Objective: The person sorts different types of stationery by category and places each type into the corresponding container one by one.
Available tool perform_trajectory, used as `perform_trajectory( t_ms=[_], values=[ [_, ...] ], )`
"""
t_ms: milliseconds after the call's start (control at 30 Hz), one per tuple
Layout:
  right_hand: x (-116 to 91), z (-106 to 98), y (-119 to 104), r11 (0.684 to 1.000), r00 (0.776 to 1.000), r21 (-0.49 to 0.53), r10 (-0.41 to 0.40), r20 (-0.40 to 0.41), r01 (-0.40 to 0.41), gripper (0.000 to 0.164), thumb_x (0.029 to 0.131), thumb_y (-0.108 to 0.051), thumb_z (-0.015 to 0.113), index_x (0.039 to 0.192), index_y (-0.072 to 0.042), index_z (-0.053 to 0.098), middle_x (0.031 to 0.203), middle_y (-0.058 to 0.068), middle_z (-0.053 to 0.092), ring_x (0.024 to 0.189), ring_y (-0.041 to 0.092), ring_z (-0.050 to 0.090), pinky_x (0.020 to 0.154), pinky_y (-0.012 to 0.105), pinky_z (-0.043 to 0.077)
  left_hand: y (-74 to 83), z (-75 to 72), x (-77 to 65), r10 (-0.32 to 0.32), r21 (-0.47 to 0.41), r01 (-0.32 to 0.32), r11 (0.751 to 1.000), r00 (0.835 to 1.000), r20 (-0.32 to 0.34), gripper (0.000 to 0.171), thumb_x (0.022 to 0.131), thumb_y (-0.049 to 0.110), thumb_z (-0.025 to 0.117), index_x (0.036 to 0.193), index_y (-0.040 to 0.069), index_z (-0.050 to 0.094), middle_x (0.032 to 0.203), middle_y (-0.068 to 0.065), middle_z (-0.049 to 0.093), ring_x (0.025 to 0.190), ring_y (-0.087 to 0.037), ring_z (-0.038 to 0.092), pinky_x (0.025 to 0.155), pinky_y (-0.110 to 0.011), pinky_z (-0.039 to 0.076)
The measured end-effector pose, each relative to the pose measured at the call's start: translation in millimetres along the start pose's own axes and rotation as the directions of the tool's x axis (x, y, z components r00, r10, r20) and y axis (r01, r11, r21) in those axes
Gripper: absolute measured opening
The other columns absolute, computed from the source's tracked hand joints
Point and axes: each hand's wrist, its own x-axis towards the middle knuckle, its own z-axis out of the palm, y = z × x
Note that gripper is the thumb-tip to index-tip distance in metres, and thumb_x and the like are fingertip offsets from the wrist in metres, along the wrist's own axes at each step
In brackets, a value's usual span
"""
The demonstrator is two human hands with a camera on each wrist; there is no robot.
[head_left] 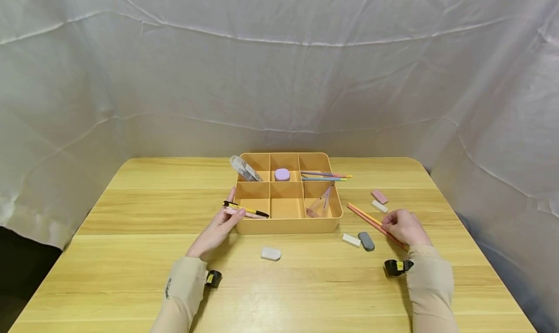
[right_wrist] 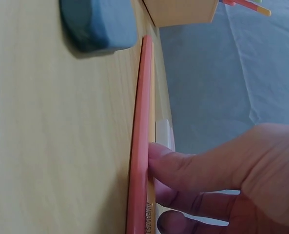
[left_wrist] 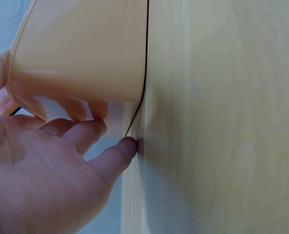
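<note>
a red pencil [right_wrist: 139,126] and an orange pencil [right_wrist: 151,129] lie side by side on the table [head_left: 305,294], right of the tray [head_left: 288,226]; the right hand [head_left: 406,227] has thumb and fingertips at the orange pencil, but i cannot tell whether they pinch it. a dark gray eraser [head_left: 366,241] lies near. the left hand [head_left: 217,230] grips the tray's near-left corner, fingers spread along its outer wall, where a yellow-and-black pen [head_left: 246,209] juts out.

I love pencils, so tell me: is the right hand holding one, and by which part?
The right hand seems to pinch the yellow pencil partway along its length.
</note>
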Motion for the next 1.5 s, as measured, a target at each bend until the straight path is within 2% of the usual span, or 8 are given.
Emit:
perform_trajectory(
  t_ms=[300,700,1000,1167,1267,1367,1500],
  values=[
    [-0.6,-0.4,0.1,1.000,1.000,-0.002,-0.011,-0.016,0.011,0.009,0.093,-0.006,0.063,0.095,0.001,0.069,0.091,0.015,0.066,0.083,0.026,0.056,0.072,0.033,0.044,-0.4,0.2,0.3,0.001,0.012,-0.001,1.000,1.000,-0.005,0.040,0.109,0.024,0.043,0.122,-0.005,0.066,0.169,-0.015,-0.017,0.155,-0.043,-0.014,0.123,-0.068,-0.005],
    [0.8,0.4,-1.6,0.999,0.997,0.005,-0.032,-0.069,0.032,0.016,0.099,-0.009,0.057,0.101,0.003,0.066,0.097,0.021,0.066,0.083,0.029,0.055,0.072,0.039,0.045,-1.8,-0.1,1.0,-0.002,-0.031,0.002,1.000,1.000,-0.001,0.040,0.109,0.023,0.042,0.124,-0.008,0.063,0.169,-0.014,-0.020,0.155,-0.042,-0.016,0.123,-0.067,-0.007],
    [1.0,2.0,-1.3,0.998,0.991,-0.005,-0.069,-0.113,0.069,0.016,0.101,-0.010,0.054,0.103,0.003,0.062,0.097,0.021,0.064,0.082,0.030,0.055,0.070,0.034,0.041,-0.9,0.3,0.8,-0.003,-0.034,0.003,0.999,1.000,-0.003,0.040,0.109,0.023,0.042,0.125,-0.007,0.062,0.169,-0.014,-0.019,0.155,-0.043,-0.015,0.123,-0.067,-0.006],
    [0.0,1.8,-3.4,0.997,0.987,0.003,-0.077,-0.138,0.078,0.017,0.102,-0.010,0.051,0.105,0.004,0.061,0.098,0.022,0.064,0.083,0.031,0.055,0.072,0.038,0.043,0.3,0.6,0.3,0.006,-0.030,-0.006,1.000,1.000,-0.005,0.041,0.109,0.025,0.042,0.123,-0.006,0.065,0.169,-0.014,-0.019,0.155,-0.043,-0.015,0.123,-0.070,-0.005],
    [0.0,1.6,-4.8,0.996,0.983,0.026,-0.079,-0.166,0.085,0.021,0.103,-0.011,0.049,0.109,0.006,0.060,0.100,0.024,0.064,0.086,0.032,0.056,0.074,0.040,0.045,0.7,0.6,-0.4,0.001,-0.028,-0.001,1.000,1.000,-0.009,0.040,0.109,0.026,0.043,0.121,-0.005,0.066,0.170,-0.013,-0.017,0.156,-0.043,-0.013,0.123,-0.069,-0.002],
    [0.5,1.7,-6.0,0.994,0.976,0.073,-0.068,-0.207,0.084,0.024,0.105,-0.013,0.048,0.113,0.008,0.058,0.102,0.025,0.063,0.088,0.033,0.057,0.074,0.037,0.045,0.5,0.4,-0.5,0.000,-0.025,0.000,1.000,1.000,-0.010,0.040,0.109,0.025,0.042,0.122,-0.005,0.066,0.170,-0.013,-0.016,0.156,-0.043,-0.012,0.123,-0.069,-0.001],
    [1.4,4.0,-7.2,0.990,0.952,0.116,-0.045,-0.303,0.084,0.023,0.105,-0.013,0.046,0.114,0.007,0.056,0.099,0.024,0.064,0.085,0.030,0.058,0.069,0.030,0.043,0.1,0.6,0.4,0.006,-0.028,-0.006,1.000,1.000,-0.003,0.040,0.109,0.023,0.042,0.122,-0.007,0.064,0.169,-0.015,-0.019,0.155,-0.044,-0.014,0.123,-0.069,-0.005]
  ],
)
